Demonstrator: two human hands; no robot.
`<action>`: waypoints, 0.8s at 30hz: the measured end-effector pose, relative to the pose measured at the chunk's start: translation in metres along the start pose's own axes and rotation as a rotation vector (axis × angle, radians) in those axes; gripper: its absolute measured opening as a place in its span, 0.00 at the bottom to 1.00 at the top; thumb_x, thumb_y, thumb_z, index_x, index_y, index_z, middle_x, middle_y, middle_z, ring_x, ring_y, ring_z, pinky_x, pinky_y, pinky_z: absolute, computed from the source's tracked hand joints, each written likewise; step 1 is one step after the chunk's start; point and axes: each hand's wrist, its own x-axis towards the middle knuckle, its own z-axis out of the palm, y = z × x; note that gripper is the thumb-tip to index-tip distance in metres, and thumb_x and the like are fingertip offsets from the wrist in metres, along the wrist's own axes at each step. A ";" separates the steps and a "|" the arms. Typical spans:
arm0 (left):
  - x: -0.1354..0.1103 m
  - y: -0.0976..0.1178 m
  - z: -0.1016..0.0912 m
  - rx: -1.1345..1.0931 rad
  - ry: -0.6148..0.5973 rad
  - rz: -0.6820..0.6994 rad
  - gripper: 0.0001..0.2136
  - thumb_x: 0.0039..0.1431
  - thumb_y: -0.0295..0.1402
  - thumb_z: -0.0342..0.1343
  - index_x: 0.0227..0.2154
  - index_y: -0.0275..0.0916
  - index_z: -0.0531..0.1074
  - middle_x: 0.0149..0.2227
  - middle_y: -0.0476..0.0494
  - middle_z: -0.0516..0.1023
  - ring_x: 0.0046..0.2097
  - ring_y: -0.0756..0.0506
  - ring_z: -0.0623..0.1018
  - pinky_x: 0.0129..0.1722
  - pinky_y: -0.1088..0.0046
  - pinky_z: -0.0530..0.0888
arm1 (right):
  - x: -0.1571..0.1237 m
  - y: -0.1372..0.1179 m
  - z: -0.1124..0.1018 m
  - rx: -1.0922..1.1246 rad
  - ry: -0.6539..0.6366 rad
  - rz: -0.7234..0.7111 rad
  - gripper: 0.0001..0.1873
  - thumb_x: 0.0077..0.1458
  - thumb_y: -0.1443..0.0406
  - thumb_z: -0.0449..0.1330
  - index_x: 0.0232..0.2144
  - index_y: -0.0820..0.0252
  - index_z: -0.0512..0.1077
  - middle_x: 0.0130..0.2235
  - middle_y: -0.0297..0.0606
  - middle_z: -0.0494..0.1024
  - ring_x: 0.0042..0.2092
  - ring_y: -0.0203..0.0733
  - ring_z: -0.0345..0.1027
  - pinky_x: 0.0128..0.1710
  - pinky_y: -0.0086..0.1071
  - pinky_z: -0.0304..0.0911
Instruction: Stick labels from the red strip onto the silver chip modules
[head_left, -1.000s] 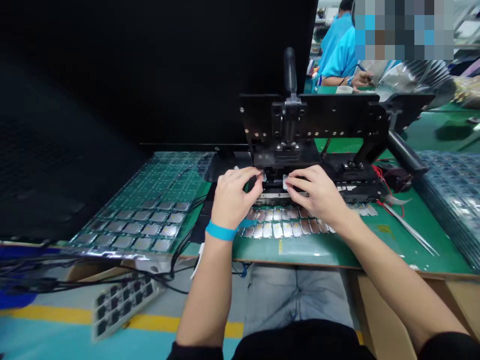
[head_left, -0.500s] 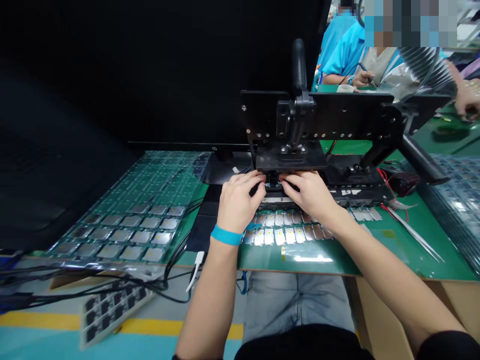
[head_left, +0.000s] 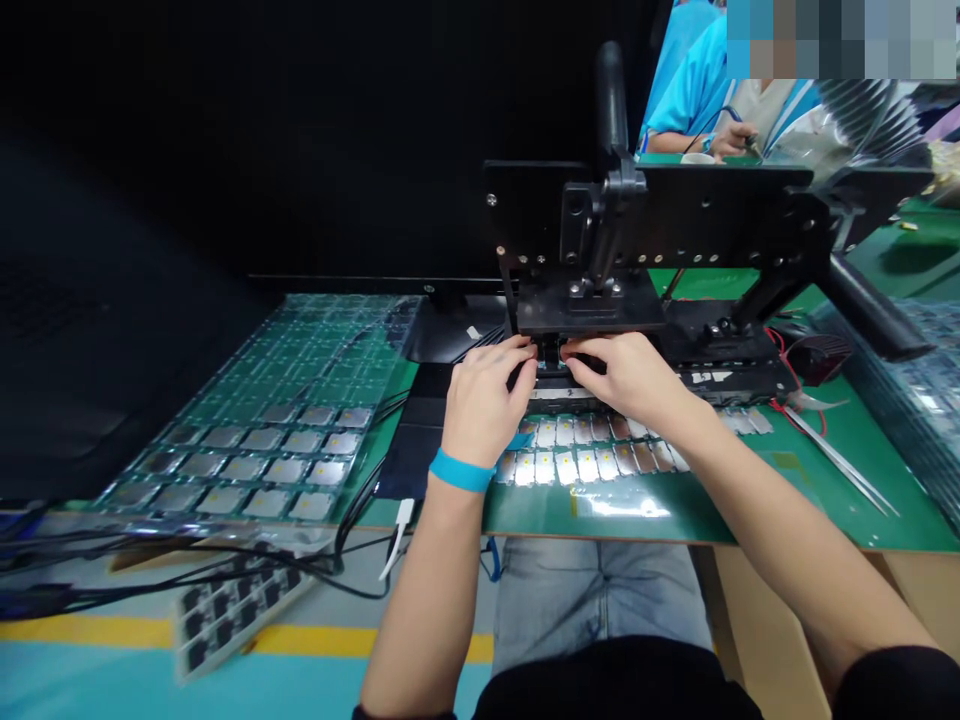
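Observation:
A black clamp fixture with upright lever handles stands in front of me. My left hand, with a blue band at the wrist, reaches under its raised plate from the left. My right hand comes in from the right. Thumb and fingers are drawn together on both hands at the fixture's bed. Small board edges show near the fingertips, but what the fingers grip is mostly hidden. Just below the hands, two rows of small metal-covered circuit boards lie on the green mat.
A clear tray holding several boards lies at left, under a large black monitor. Tweezers and a stack of trays are at right. Black cables hang over the front edge. Across the bench, a co-worker's hand holds a tool.
The camera view has shifted slightly. Both hands stay at the fixture's bed with almost the same finger pose, and the boards on the mat keep their places.

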 end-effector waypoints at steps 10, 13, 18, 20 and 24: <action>0.001 -0.003 0.003 -0.012 0.003 0.009 0.10 0.67 0.34 0.52 0.43 0.43 0.78 0.54 0.48 0.80 0.55 0.40 0.77 0.58 0.58 0.71 | 0.000 0.004 -0.001 -0.116 -0.056 -0.046 0.16 0.66 0.66 0.55 0.50 0.63 0.78 0.52 0.44 0.81 0.55 0.51 0.74 0.58 0.44 0.65; 0.001 -0.003 0.003 -0.012 -0.005 0.004 0.10 0.67 0.34 0.53 0.43 0.43 0.78 0.54 0.47 0.80 0.55 0.40 0.77 0.58 0.57 0.71 | 0.002 0.002 -0.001 -0.145 -0.070 -0.031 0.15 0.65 0.66 0.55 0.47 0.62 0.80 0.49 0.44 0.82 0.53 0.51 0.75 0.57 0.44 0.66; 0.001 -0.003 0.003 -0.021 -0.008 0.007 0.10 0.67 0.33 0.52 0.43 0.42 0.78 0.53 0.45 0.81 0.54 0.40 0.77 0.57 0.57 0.71 | -0.005 0.009 0.004 -0.173 -0.046 -0.106 0.16 0.67 0.64 0.53 0.48 0.60 0.79 0.51 0.44 0.80 0.56 0.51 0.72 0.58 0.47 0.64; 0.001 -0.004 0.004 -0.027 -0.003 0.008 0.10 0.67 0.34 0.52 0.43 0.43 0.78 0.54 0.46 0.80 0.55 0.41 0.77 0.57 0.58 0.71 | -0.012 0.015 0.004 -0.153 -0.026 -0.156 0.16 0.68 0.64 0.53 0.51 0.59 0.77 0.54 0.43 0.79 0.58 0.50 0.70 0.60 0.47 0.63; 0.001 -0.004 0.005 -0.038 -0.004 0.009 0.11 0.68 0.34 0.51 0.45 0.44 0.78 0.55 0.46 0.80 0.56 0.41 0.77 0.59 0.59 0.70 | -0.019 0.020 -0.001 -0.166 -0.001 -0.212 0.18 0.67 0.67 0.53 0.54 0.59 0.75 0.58 0.44 0.76 0.61 0.52 0.67 0.62 0.51 0.62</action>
